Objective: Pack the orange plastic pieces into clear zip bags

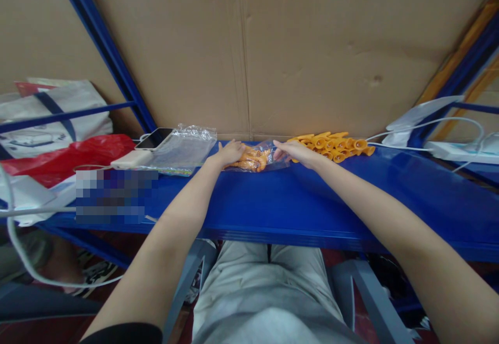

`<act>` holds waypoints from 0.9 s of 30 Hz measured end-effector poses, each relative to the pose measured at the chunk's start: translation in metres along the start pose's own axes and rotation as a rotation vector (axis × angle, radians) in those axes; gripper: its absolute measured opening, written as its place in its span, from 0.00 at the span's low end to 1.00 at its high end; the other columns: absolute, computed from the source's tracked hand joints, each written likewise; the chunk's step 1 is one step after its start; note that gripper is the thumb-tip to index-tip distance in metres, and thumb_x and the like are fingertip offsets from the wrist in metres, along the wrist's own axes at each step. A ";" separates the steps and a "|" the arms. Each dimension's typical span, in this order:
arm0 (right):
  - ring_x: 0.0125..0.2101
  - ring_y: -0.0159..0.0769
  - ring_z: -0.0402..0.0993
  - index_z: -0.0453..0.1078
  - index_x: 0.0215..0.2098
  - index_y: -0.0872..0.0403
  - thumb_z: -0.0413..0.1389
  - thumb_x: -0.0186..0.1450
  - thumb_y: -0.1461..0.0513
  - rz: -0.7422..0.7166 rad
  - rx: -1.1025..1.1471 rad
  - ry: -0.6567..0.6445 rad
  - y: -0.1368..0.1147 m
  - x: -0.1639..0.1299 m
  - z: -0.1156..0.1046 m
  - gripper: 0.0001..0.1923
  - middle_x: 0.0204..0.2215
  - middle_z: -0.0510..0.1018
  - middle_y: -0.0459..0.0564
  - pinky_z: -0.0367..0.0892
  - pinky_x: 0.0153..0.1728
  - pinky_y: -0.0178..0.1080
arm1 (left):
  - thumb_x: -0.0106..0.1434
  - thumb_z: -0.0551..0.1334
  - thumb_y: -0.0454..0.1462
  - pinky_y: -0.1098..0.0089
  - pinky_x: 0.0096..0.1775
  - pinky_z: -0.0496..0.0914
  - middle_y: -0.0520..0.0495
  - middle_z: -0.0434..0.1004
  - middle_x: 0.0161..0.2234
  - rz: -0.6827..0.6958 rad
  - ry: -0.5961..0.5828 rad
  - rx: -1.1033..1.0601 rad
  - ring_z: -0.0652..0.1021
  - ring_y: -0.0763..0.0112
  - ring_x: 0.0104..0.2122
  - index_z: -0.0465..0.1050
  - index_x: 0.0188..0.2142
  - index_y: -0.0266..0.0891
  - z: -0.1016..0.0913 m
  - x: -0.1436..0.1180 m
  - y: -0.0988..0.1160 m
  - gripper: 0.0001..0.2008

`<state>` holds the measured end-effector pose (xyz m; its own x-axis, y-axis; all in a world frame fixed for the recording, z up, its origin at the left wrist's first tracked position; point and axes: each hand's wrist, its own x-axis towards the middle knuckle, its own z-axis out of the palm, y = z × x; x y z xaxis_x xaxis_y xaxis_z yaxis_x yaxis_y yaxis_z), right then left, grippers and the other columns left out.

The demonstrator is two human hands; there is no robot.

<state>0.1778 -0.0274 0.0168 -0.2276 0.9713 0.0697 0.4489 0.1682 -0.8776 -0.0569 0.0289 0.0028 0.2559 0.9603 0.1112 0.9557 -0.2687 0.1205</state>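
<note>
Bag [260, 158] of orange pieces lies on the blue shelf [273, 198] by the cardboard; my left hand [230, 153] pins one end, my right hand [294, 151] pinches the other, apparently keeping it steady, beside loose orange clips [335, 146]

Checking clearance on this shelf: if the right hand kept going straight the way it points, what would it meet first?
Likely the clear bag of orange pieces that the right hand already touches; beyond it, the left hand.

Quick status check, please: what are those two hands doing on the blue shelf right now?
Left hand and right hand each grip an end of the clear plastic bag of orange pieces. Row of loose orange plastic pieces beside the right hand. Nothing blocking.
</note>
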 end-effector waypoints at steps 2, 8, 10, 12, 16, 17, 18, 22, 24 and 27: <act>0.31 0.32 0.74 0.76 0.25 0.56 0.61 0.62 0.51 -0.098 -0.076 -0.043 0.002 -0.003 0.000 0.17 0.29 0.81 0.49 0.66 0.36 0.34 | 0.73 0.42 0.40 0.39 0.65 0.44 0.43 0.58 0.68 0.002 0.014 0.043 0.52 0.50 0.69 0.65 0.64 0.42 -0.002 -0.003 0.003 0.25; 0.32 0.34 0.74 0.76 0.25 0.56 0.62 0.57 0.61 -0.219 -0.233 -0.028 0.009 0.003 0.010 0.06 0.28 0.80 0.46 0.67 0.41 0.38 | 0.67 0.52 0.41 0.39 0.65 0.42 0.42 0.62 0.66 -0.011 0.051 0.105 0.55 0.45 0.68 0.77 0.54 0.42 -0.014 -0.010 0.010 0.22; 0.35 0.35 0.75 0.76 0.26 0.55 0.60 0.59 0.62 -0.239 -0.312 0.075 0.013 0.007 0.011 0.06 0.29 0.80 0.48 0.67 0.43 0.39 | 0.66 0.53 0.44 0.42 0.66 0.45 0.39 0.70 0.61 -0.041 0.090 0.105 0.62 0.44 0.65 0.80 0.50 0.38 -0.019 -0.012 0.011 0.22; 0.39 0.39 0.75 0.76 0.26 0.54 0.59 0.60 0.62 -0.252 -0.446 0.207 0.017 0.009 0.009 0.05 0.33 0.80 0.50 0.66 0.45 0.42 | 0.66 0.52 0.45 0.45 0.65 0.48 0.36 0.77 0.54 -0.089 0.107 0.094 0.71 0.46 0.59 0.81 0.45 0.36 -0.021 -0.013 0.012 0.23; 0.48 0.47 0.71 0.73 0.30 0.53 0.60 0.60 0.63 -0.245 -0.656 0.466 0.016 0.005 0.006 0.01 0.42 0.78 0.55 0.65 0.47 0.48 | 0.69 0.49 0.46 0.53 0.61 0.60 0.34 0.80 0.48 -0.147 0.130 0.067 0.76 0.49 0.54 0.80 0.45 0.34 -0.018 -0.011 0.008 0.25; 0.48 0.47 0.71 0.72 0.31 0.53 0.59 0.60 0.64 -0.235 -0.648 0.507 0.013 0.003 0.006 0.01 0.42 0.77 0.56 0.65 0.47 0.47 | 0.68 0.49 0.47 0.56 0.58 0.64 0.33 0.80 0.49 -0.146 0.147 0.054 0.76 0.49 0.54 0.80 0.45 0.33 -0.016 -0.009 0.006 0.25; 0.46 0.46 0.72 0.71 0.32 0.54 0.59 0.61 0.64 -0.209 -0.615 0.531 0.010 0.001 0.006 0.01 0.41 0.77 0.57 0.66 0.45 0.45 | 0.68 0.50 0.47 0.59 0.55 0.67 0.32 0.80 0.48 -0.143 0.164 0.032 0.77 0.49 0.53 0.80 0.45 0.32 -0.015 -0.007 0.003 0.25; 0.25 0.39 0.73 0.66 0.26 0.54 0.55 0.67 0.57 0.070 -0.342 0.323 0.000 -0.005 0.009 0.13 0.25 0.75 0.54 0.68 0.28 0.39 | 0.65 0.55 0.48 0.64 0.46 0.72 0.33 0.83 0.35 -0.179 0.153 -0.163 0.81 0.49 0.44 0.81 0.37 0.34 -0.012 0.002 -0.012 0.22; 0.17 0.34 0.69 0.65 0.26 0.54 0.54 0.69 0.55 0.195 -0.162 0.182 0.000 -0.006 0.013 0.16 0.20 0.73 0.51 0.66 0.20 0.37 | 0.62 0.59 0.49 0.63 0.39 0.73 0.37 0.80 0.23 -0.242 0.005 -0.331 0.82 0.50 0.35 0.80 0.29 0.35 -0.010 0.005 -0.017 0.20; 0.14 0.31 0.67 0.65 0.31 0.55 0.55 0.69 0.55 0.276 0.056 0.135 0.003 -0.005 0.018 0.13 0.18 0.73 0.48 0.65 0.16 0.35 | 0.59 0.64 0.47 0.64 0.34 0.72 0.40 0.79 0.22 -0.255 -0.070 -0.571 0.81 0.55 0.31 0.77 0.24 0.37 -0.009 0.004 -0.017 0.16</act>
<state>0.1649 -0.0351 0.0054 0.0154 0.9931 -0.1159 0.4289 -0.1112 -0.8965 -0.0736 0.0368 0.0098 0.0575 0.9969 -0.0530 0.7641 -0.0097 0.6450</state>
